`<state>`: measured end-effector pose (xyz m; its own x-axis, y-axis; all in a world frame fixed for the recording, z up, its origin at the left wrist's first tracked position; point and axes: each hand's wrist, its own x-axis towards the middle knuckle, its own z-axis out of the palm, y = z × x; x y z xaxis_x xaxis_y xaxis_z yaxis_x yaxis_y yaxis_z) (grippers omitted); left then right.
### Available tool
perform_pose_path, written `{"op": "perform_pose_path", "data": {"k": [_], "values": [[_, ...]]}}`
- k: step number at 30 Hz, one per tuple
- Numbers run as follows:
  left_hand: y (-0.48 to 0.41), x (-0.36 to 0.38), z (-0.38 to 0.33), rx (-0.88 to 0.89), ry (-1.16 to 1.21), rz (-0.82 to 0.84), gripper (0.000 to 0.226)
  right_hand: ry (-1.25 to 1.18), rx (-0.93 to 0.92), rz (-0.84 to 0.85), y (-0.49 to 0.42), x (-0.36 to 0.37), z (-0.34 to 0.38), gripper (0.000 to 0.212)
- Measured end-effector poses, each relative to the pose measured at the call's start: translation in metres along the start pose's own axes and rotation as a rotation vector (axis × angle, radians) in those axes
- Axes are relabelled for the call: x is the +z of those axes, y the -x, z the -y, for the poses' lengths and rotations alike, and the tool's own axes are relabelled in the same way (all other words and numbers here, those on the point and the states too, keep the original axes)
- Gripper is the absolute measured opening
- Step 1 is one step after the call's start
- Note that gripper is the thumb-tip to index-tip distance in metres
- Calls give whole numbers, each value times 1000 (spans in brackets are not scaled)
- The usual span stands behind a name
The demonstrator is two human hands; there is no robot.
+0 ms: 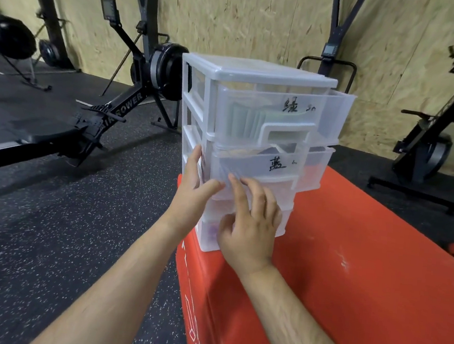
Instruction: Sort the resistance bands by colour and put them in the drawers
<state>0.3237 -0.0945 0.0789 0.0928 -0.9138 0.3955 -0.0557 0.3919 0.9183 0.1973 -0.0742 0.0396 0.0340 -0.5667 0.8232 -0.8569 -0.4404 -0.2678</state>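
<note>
Brace the translucent white plastic drawer unit (260, 72), at the red padded box's (363, 268) near left corner, with the flat, straight-fingered left hand (195, 188). Press the protruding middle drawer (262, 167) squarely home with the right hand's (250, 229) spread fingers, minding the pale green resistance bands (246, 121) in the top drawer (334, 112).

Gym or training hall

It is shown by rowing machines (132, 101), speckled rubber flooring (34, 236) and a red padded box (363, 268).

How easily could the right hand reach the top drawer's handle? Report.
Probably easily. The right hand rests on the drawer unit's front, below the handle of the top drawer, and nothing stands between them.
</note>
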Motion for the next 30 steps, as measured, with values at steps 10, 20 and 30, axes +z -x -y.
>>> {"op": "perform_pose_path", "data": {"k": [10, 20, 30], "values": [[-25, -5, -4, 29, -212, -250, 58, -206, -25, 231, -27, -12, 2, 67], [-38, 3, -95, 236, -157, -69, 54, 84, -109, -32, -103, -52, 4, 74], [-86, -26, -86, 79, -584, -87, 50, 34, -49, 425, -137, -71, 19, 72]]}}
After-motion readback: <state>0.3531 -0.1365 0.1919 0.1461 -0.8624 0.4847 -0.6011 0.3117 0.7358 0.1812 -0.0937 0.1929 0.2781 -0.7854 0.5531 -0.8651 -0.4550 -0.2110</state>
